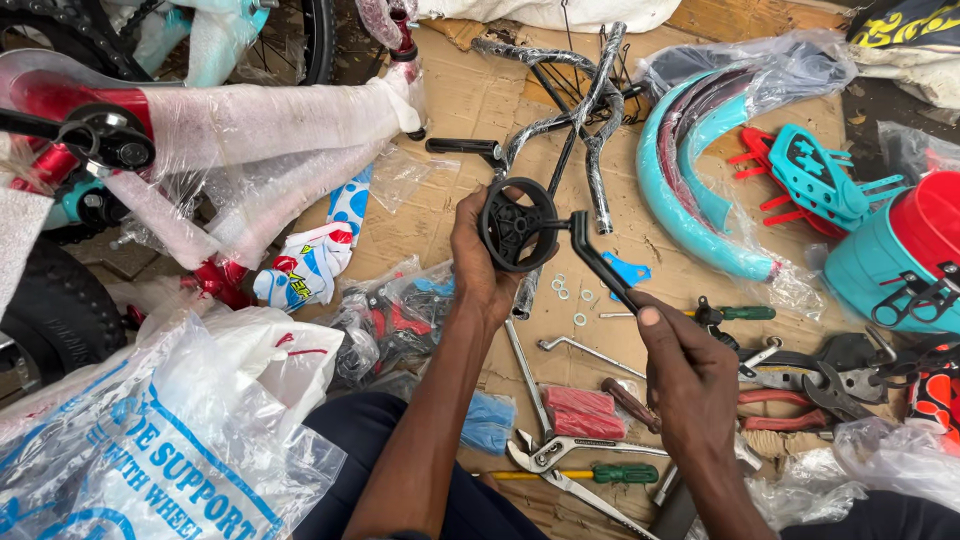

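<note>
- Left hand (478,262): I saw its fingers curled tight around the rim of a small black plastic wheel (517,224), spoked and matte, held upright above the cardboard sheet (480,100).
- Right hand (690,385): thumb and fingers were pinched closed on the lower end of a flat black metal bracket (600,262), which ran up to the wheel's hub; the joint itself appeared bolted, though I could not be sure.
- Beneath the hands: small steel washers (572,295), an L-shaped hex key (585,350) and shiny pliers (545,452) lay loose on the cardboard.
- To the right: curved turquoise mudguards (672,190) in clear, crinkled plastic wrap.
</note>
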